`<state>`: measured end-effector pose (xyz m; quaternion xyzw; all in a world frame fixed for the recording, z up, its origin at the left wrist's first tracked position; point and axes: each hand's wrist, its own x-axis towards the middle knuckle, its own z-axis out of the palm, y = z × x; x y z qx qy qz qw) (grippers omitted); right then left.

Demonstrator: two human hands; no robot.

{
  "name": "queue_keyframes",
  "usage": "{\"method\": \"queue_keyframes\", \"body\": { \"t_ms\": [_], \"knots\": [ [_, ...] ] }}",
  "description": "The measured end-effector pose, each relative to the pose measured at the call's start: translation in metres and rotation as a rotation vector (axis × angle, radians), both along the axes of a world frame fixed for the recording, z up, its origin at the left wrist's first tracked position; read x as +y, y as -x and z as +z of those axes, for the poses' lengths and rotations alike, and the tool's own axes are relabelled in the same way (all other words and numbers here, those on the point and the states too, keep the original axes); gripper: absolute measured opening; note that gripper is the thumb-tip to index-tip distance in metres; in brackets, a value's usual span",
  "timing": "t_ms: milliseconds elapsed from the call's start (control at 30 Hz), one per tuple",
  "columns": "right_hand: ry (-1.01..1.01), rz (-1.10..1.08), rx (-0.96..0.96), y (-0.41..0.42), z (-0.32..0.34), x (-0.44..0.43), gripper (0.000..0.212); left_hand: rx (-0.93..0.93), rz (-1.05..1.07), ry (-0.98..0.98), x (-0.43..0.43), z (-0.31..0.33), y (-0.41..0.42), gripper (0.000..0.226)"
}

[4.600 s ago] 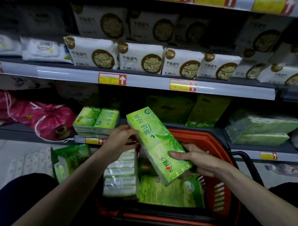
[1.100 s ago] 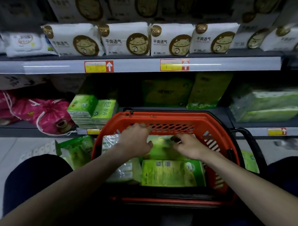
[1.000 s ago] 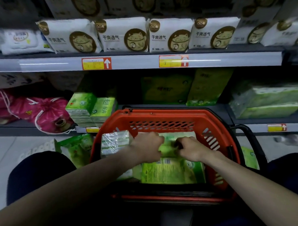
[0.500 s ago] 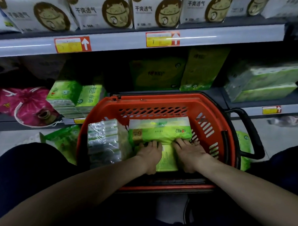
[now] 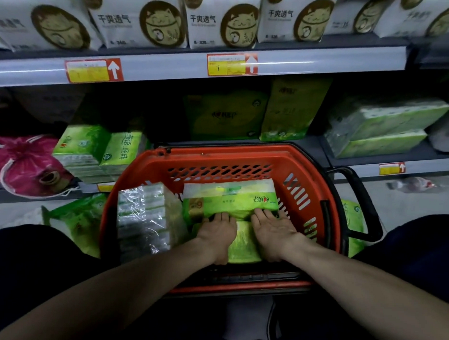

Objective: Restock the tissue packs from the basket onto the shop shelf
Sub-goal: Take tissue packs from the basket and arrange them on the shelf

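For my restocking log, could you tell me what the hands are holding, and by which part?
No firm grip shows: left hand and right hand lie flat, fingertips tucked under the near bottom edge of the green tissue pack.

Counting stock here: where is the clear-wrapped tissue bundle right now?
Head view: the clear-wrapped tissue bundle stands in the left side of the red basket, beside the green tissue pack.

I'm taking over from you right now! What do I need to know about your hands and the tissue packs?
Left hand and right hand: both flat in the red basket, fingertips at the near edge of the big green pack.
A clear-wrapped bundle stands left of it; a second green pack lies under the hands.
Done: some shelved green packs.
Left: shelve these three.
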<state>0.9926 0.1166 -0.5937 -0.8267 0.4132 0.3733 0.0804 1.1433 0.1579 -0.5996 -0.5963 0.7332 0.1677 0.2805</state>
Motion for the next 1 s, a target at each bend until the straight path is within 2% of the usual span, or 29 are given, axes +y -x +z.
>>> {"method": "queue_keyframes", "body": {
  "t_ms": [200,333,400,500,600,767,867,933,1000],
  "knots": [
    [-0.084,-0.143,-0.108,0.016,0.068,-0.028,0.124,0.156,0.023,0.051,-0.030,0.077,-0.012,0.103],
    [-0.243,-0.317,-0.240,0.037,0.106,-0.046,0.143,0.306,0.037,0.119,-0.044,0.134,-0.024,0.117],
    [-0.261,-0.355,-0.345,0.035,0.111,-0.044,0.148,0.368,0.061,0.180,-0.046,0.151,-0.029,0.119],
    [-0.210,-0.355,-0.491,0.027,0.110,-0.045,0.146,0.402,0.069,0.260,-0.046,0.163,-0.037,0.123],
    [-0.173,-0.337,-0.645,0.031,0.121,-0.051,0.133,0.484,0.116,0.271,-0.048,0.169,-0.049,0.124],
    [-0.155,-0.373,-0.838,0.037,0.144,-0.058,0.118,0.721,0.236,0.331,-0.054,0.178,-0.074,0.124],
    [-0.202,-0.466,-0.939,0.047,0.146,-0.064,0.111,0.955,0.375,0.386,-0.055,0.177,-0.084,0.125],
    [-0.200,-0.495,-0.992,0.055,0.147,-0.067,0.110,1.101,0.481,0.349,-0.057,0.173,-0.095,0.130],
    [-0.208,-0.532,-1.067,0.062,0.151,-0.068,0.105,1.167,0.557,0.202,-0.058,0.172,-0.111,0.134]
  ]
}}
